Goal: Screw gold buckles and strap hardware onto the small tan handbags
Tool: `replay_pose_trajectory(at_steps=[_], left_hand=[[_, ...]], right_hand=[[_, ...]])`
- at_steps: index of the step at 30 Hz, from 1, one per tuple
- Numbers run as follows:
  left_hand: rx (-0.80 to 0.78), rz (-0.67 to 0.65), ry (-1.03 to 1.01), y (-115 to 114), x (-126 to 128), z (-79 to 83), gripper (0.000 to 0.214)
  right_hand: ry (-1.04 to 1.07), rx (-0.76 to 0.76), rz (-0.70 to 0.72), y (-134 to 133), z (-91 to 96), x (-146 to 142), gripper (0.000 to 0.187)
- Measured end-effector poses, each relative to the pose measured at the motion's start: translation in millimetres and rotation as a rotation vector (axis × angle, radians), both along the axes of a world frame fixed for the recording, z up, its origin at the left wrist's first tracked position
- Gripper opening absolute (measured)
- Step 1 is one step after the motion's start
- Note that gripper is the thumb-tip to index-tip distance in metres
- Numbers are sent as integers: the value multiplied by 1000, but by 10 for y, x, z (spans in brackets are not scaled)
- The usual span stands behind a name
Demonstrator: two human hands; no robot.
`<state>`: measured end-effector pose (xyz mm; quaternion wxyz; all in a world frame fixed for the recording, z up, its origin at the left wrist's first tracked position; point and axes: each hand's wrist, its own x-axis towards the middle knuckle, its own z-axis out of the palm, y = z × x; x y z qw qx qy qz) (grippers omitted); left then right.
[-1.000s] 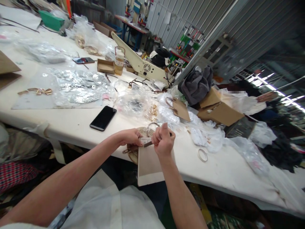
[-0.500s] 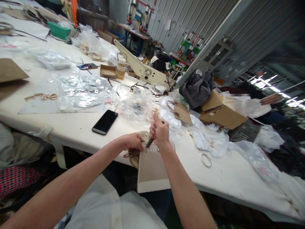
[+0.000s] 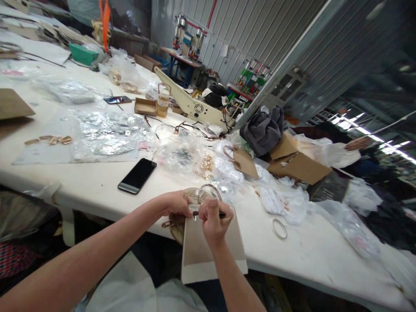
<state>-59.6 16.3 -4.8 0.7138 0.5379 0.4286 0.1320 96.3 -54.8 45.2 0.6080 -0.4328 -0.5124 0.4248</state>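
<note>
"At the near edge of the tabletop (image 3: 315, 255), what's lying there?"

"A flat beige panel (image 3: 198, 251), smooth and stiff-looking, with squared corners. Its lower part juts out past the edge, while its upper end lies over a round tan block (image 3: 177, 234). A brown strip with a metal end (image 3: 167, 224) pokes out at the left."

"And the fingers?"

"On the right hand (image 3: 216, 221) they're curled tight around a slim dark tool (image 3: 195, 213), its narrow tip near the panel's upper left corner. On the left hand (image 3: 177, 203) they're bunched at that corner; whether they pinch or only press, I can't tell."

"Any open room?"

"To the right, smooth white surface runs bare to a thin ring (image 3: 279, 229). To the left, a glossy phone (image 3: 137, 175) lies beyond the forearm. Straight ahead is tighter: crinkled clear plastic (image 3: 178, 151) and small gold pieces (image 3: 207, 162)."
</note>
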Motion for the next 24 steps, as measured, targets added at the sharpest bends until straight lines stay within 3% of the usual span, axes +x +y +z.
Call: replay_pose_trajectory(at_steps=[3, 10, 14, 16, 18, 20, 22, 24], left_hand=[[-2, 6, -15, -6, 10, 26, 28], [10, 15, 23, -20, 26, 95, 33], [-27, -26, -11, -31, 58, 186, 36], [-68, -23, -78, -33, 53, 192, 33], [-95, 8, -97, -18, 29, 162, 28], [-121, 44, -105, 14, -4, 118, 26], [-173, 56, -170, 49, -37, 84, 29], [-225, 60, -259, 76, -73, 66, 35]], right_hand=[[78, 88, -94, 61, 75, 51, 68], [32, 13, -116, 81, 15, -59, 70], [147, -88, -84, 186, 219, 44, 72], [228, -175, -71, 265, 392, 369, 74], [177, -241, -135, 343, 486, 867, 73], [-73, -345, -262, 429, 425, 1423, 70], [-466, -467, -415, 527, 224, 1902, 70], [-895, -484, -437, 612, -24, 2213, 71]])
